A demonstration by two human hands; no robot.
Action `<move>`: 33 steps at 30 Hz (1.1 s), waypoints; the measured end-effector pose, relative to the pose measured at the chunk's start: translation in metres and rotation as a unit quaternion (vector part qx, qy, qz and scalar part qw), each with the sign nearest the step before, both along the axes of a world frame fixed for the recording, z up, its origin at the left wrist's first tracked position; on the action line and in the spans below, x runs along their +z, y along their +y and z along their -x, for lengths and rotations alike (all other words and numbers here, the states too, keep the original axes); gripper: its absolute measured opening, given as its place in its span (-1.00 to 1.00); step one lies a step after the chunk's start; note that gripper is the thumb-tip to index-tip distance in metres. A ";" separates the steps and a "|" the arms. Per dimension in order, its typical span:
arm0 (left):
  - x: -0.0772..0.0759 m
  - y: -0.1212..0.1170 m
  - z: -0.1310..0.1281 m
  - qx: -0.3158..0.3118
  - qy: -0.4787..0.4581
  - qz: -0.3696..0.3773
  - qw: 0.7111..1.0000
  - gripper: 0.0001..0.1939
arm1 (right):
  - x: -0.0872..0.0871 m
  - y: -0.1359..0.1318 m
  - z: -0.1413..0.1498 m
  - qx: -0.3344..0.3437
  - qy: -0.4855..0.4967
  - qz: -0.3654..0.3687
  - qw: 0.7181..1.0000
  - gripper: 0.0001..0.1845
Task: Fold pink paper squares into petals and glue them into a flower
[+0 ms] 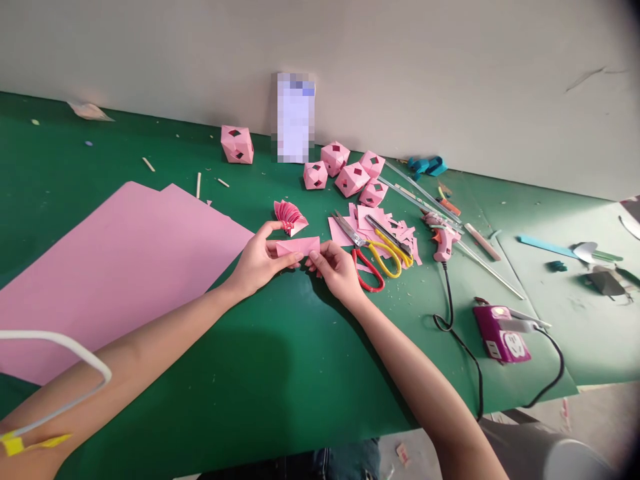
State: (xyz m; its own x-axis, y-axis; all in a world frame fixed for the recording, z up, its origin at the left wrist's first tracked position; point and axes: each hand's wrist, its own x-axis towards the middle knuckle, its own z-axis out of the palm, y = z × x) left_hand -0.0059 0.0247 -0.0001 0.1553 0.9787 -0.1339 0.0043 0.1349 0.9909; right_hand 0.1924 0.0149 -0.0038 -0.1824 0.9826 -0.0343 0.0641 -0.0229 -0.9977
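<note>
Between my two hands is a small folded strip of pink paper (pixel 298 247). My left hand (pixel 260 257) pinches its left end, thumb along the lower edge. At the right end, my right hand (pixel 336 267) grips it with the thumb on top. Just beyond my left fingers lies a fan-like stack of folded pink paper (pixel 290 215). To the right of my right hand are red-handled scissors (pixel 367 270) and yellow-handled scissors (pixel 387 263), resting on pink paper scraps (pixel 373 217).
Large pink sheets (pixel 135 253) cover the left of the green table (pixel 240 387). Several pink paper polyhedra (pixel 353 179) sit near the wall beside a blurred upright screen (pixel 295 119). A pink glue gun (pixel 443 241) and a purple power adapter (pixel 500 333) with cords lie right.
</note>
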 end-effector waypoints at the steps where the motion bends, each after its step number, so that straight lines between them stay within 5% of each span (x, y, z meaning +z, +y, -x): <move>1: 0.000 0.000 0.000 -0.004 -0.004 0.003 1.000 -0.22 | 0.001 0.000 0.000 -0.001 -0.001 0.000 1.000 -0.36; 15: 0.005 -0.002 -0.003 -0.014 -0.035 0.033 0.999 -0.20 | -0.005 -0.002 0.004 -0.089 -0.040 -0.062 0.993 -0.40; 33: 0.001 -0.001 0.000 0.014 -0.018 0.036 0.999 -0.20 | -0.004 -0.002 0.004 -0.085 -0.039 -0.034 0.995 -0.39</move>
